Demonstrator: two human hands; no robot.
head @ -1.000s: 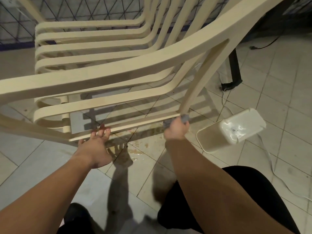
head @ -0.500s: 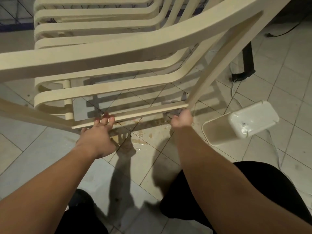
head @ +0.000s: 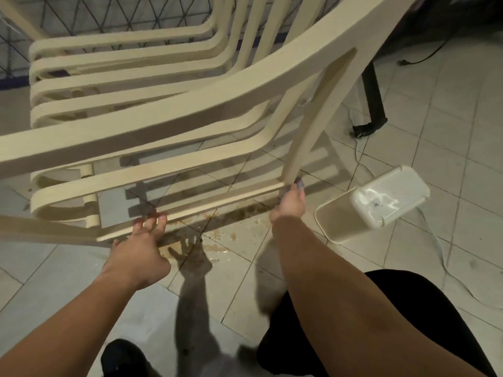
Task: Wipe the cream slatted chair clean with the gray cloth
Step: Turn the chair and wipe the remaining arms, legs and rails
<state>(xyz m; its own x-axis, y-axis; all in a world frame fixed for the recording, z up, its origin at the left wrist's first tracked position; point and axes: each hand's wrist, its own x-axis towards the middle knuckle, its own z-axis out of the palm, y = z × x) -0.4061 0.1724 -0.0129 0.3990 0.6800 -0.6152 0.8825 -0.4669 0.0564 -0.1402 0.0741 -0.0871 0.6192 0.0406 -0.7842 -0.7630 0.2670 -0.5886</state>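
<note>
Slippage is the main risk: the tipped cream slatted chair [head: 174,123], smooth moulded plastic with long curved slats, rests partly on the left hand [head: 138,253], whose spread, unclenched fingers only prop its lowest rail, above a wet brown puddle [head: 217,235] on glossy floor tiles [head: 462,148]. Right hand [head: 290,206] pinches what seems the gray cloth [head: 298,183], mostly hidden, at the rail's end.

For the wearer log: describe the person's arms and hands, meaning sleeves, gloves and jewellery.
Both forearms are bare, with no sleeves in view. The left hand and right hand wear no gloves, and no watch, ring or bracelet shows. The fingers are uncovered.
</note>
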